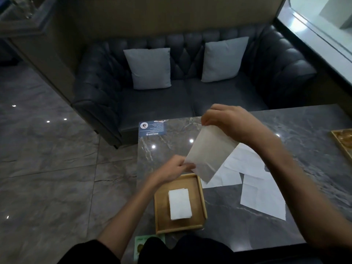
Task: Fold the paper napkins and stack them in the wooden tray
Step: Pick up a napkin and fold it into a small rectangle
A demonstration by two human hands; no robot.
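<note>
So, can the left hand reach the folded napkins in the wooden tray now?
Probably yes, once freed. The left hand hovers at the wooden tray's far edge, and nothing covers the folded napkins. But it is pinching a corner of the held napkin.

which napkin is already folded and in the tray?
The small white folded napkin lying in the wooden tray. The others are unfolded: one held up by both hands, the rest flat on the table.

The left hand (pixel 178 166) pinches with bent fingers at frame centre; the right hand (pixel 226 121), higher and to the right, pinches too, its bare forearm running to the lower right.
</note>
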